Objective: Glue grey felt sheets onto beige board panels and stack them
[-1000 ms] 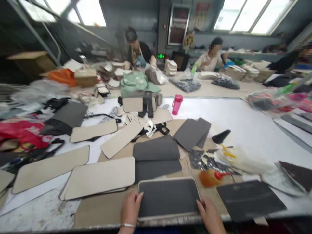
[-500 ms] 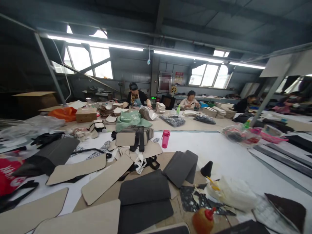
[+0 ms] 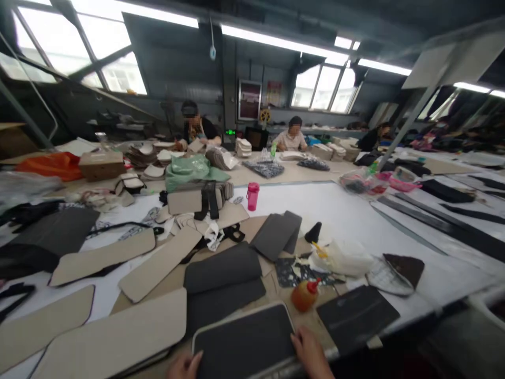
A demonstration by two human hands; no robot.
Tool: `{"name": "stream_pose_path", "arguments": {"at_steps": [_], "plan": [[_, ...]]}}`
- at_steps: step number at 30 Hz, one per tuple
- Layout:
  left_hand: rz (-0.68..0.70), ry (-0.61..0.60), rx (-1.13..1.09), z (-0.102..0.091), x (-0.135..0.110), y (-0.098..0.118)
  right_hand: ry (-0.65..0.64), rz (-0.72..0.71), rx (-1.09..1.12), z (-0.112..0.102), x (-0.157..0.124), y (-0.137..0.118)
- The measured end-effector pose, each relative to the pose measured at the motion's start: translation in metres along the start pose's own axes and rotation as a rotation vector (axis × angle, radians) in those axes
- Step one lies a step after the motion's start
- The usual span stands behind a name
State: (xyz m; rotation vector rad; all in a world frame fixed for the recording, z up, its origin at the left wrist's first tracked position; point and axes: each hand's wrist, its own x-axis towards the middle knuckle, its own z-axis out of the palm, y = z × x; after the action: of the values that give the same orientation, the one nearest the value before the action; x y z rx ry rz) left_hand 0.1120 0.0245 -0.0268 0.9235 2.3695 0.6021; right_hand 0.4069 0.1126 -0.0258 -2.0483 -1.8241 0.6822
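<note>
A dark grey rounded panel with a pale border lies at the near edge of the table. My left hand rests at its lower left corner, only the fingertips showing, curled against the panel. My right hand touches its right edge, fingers bent onto the panel. An orange glue bottle with a red cap stands just beyond my right hand. A black flat panel lies to the right.
Beige boards and grey fabric pieces cover the table. A pink bottle stands mid-table near a white plastic bag. Three people sit working at the far side, among stacks of parts.
The view swung up toward the ceiling, then came back down and shifted right. My hands and the grey panel left the picture and are now back in it.
</note>
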Motion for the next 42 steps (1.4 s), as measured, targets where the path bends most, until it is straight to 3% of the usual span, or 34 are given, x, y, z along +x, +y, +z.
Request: {"name": "stream_pose_path", "arguments": {"at_steps": [1, 3, 8, 14, 29, 42], "plan": [[0.036, -0.045, 0.010, -0.003, -0.006, -0.004, -0.039, 0.016, -0.023, 0.003, -0.011, 0.005], [0.084, 0.005, 0.013, -0.007, -0.011, -0.009, -0.096, 0.032, -0.052, 0.009, -0.022, 0.014], [-0.007, -0.020, 0.083, -0.001, -0.006, -0.012, -0.147, 0.045, -0.076, 0.019, -0.017, 0.029], [-0.043, -0.001, 0.046, -0.002, -0.009, -0.009, -0.139, 0.029, -0.082, 0.010, -0.018, 0.023], [-0.097, 0.061, 0.005, 0.009, -0.011, -0.014, -0.270, 0.067, -0.088, 0.002, -0.006, 0.027], [-0.010, 0.092, 0.080, 0.002, -0.018, -0.010, -0.224, 0.079, -0.097, 0.002, -0.010, 0.019]]}}
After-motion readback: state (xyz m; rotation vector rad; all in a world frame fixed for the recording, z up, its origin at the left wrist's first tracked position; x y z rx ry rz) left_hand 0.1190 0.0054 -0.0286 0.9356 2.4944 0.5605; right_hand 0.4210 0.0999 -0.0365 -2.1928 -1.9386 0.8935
